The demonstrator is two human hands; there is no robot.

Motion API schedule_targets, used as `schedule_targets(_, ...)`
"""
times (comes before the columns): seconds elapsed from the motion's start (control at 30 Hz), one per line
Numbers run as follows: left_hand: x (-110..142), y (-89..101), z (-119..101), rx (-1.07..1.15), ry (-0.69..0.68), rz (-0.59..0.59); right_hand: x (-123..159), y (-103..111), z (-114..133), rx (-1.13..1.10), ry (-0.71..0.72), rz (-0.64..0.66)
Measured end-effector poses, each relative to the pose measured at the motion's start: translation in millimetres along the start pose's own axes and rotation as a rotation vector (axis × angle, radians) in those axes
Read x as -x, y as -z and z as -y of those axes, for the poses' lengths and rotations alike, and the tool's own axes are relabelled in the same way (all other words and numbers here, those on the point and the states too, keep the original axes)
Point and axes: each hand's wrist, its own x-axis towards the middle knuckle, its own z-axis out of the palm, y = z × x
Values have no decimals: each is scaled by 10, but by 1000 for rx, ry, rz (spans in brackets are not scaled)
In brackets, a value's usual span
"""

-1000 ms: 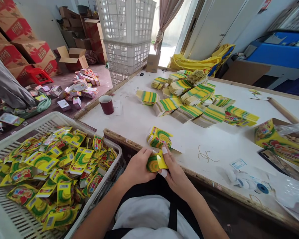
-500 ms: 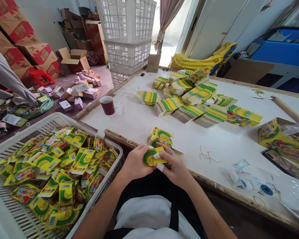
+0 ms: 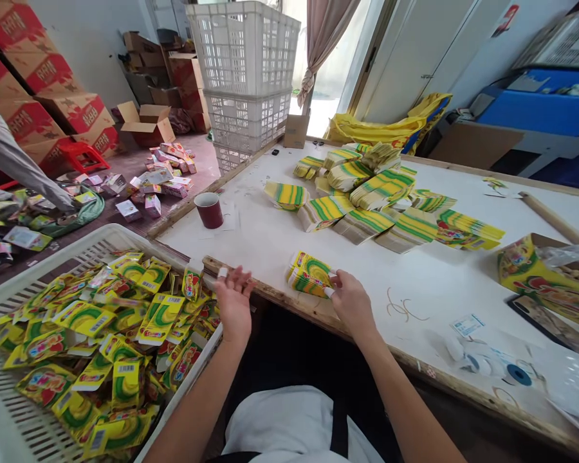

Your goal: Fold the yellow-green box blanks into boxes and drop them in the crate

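My left hand (image 3: 234,305) is open, palm up with its fingers spread, above the near table edge beside the white plastic basket (image 3: 110,233). Nothing lies in it. White wraps cover some fingertips on both hands. On the table, my right hand (image 3: 354,303) pinches the right edge of a small stack of flat yellow-green cartons (image 3: 309,273). I cannot tell whether it grips one carton or several. Many small yellow cartons (image 3: 160,316) fill the basket at my left, and one among them looks blurred.
Bundles of flat cartons (image 3: 381,186) lie piled across the table's middle. A maroon mug (image 3: 209,211) stands at the left edge. To the right are a carton box (image 3: 540,273), a phone (image 3: 545,321) and a tape roll (image 3: 518,375). Stacked white crates (image 3: 246,58) rise behind.
The small carton that both hands held has left them. My left hand has moved left toward the basket and opened. My right hand has moved to the stack's right edge.
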Motion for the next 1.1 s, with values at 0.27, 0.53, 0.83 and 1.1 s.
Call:
schedule_targets(0.27,510,-107,226,-137,178,332,178,160,373,-241,-91,-33)
schedule_targets(0.53,680,-337,39,101,162,261,797,-7,978,-1210,-189,480)
schedule_targets(0.83,598,-234,28,-173,31,216,797,-67,983,-1049,-142,417)
schedule_targets(1.1,551,-153,38,-385,95,403,564,204,626,-729,-1,204)
